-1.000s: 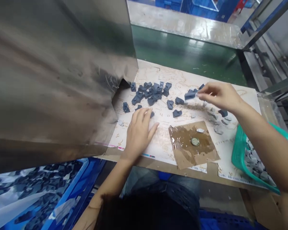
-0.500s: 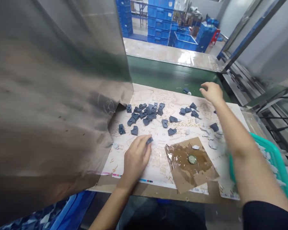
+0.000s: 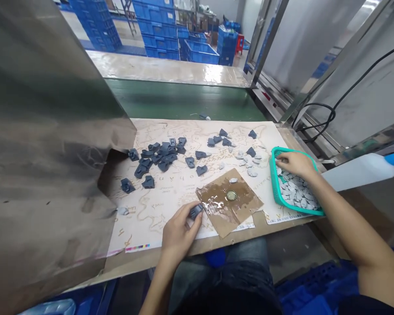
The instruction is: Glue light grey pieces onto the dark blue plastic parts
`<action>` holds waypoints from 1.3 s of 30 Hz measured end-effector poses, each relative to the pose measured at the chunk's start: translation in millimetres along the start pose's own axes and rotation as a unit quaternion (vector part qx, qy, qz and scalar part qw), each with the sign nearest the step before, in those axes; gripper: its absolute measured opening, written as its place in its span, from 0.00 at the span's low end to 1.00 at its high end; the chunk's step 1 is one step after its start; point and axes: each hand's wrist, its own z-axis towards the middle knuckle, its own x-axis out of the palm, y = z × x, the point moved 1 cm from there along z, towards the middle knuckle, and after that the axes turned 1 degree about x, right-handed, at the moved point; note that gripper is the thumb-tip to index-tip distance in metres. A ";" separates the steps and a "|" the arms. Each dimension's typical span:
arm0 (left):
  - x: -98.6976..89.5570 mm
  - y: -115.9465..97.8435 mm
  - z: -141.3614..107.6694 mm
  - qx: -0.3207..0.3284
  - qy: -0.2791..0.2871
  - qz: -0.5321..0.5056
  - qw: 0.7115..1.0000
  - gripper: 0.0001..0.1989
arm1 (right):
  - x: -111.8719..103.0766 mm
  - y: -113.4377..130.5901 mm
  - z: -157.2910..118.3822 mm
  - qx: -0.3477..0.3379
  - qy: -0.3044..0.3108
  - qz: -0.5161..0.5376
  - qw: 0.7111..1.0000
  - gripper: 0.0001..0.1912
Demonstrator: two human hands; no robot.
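Observation:
Between the thumb and fingers of my left hand (image 3: 181, 232) is a dark grey plastic part (image 3: 196, 211), held at the left edge of a brown sheet (image 3: 219, 218). That sheet is wet and bears a round cap (image 3: 231, 195) and a small white piece (image 3: 233, 180). My right hand (image 3: 293, 163) reaches over the rim of a green basket (image 3: 276, 188) filled with flat white pieces (image 3: 297, 192); its fingers are pinched, and what they hold, if anything, is too small to name. Several dark parts (image 3: 166, 151) lie heaped on the printed paper (image 3: 164, 210).
A large metal panel (image 3: 46, 153) stands at the left. Behind the paper runs a green belt (image 3: 184, 100). Blue crates (image 3: 159, 28) are stacked beyond it. At the right lie a white bottle (image 3: 357, 173) and a black cable (image 3: 335, 109).
My right hand has moved from above the belt's near edge down to the green basket. My left hand has brought its dark part beside the brown sheet. The view has turned right.

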 end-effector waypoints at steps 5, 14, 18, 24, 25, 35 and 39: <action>1.9 0.7 -1.0 -0.013 -0.013 0.000 1.000 0.12 | 9.5 4.3 -9.0 -0.042 -0.045 0.080 0.995 0.12; 1.1 2.9 -4.0 0.018 -0.016 0.011 1.000 0.12 | -4.5 21.8 -34.0 0.016 -0.126 0.470 0.874 0.13; 1.5 3.6 -4.6 0.035 -0.013 0.031 0.999 0.11 | -19.0 52.2 -49.3 0.005 -0.087 0.584 0.807 0.19; 0.8 3.8 -4.4 0.050 -0.005 0.031 0.998 0.11 | -35.7 100.9 -62.0 0.016 -0.002 0.704 0.710 0.21; 0.4 3.8 -4.3 0.050 -0.004 0.025 0.998 0.10 | -36.9 108.7 -63.3 0.021 0.014 0.720 0.694 0.21; -5.6 -0.1 -2.6 0.047 -0.007 -0.037 0.998 0.10 | -15.3 164.4 -68.8 0.080 0.089 0.717 0.687 0.23; -6.2 -0.3 -2.7 0.043 -0.012 -0.052 0.998 0.09 | -4.0 168.7 -68.4 0.012 0.068 0.637 0.768 0.21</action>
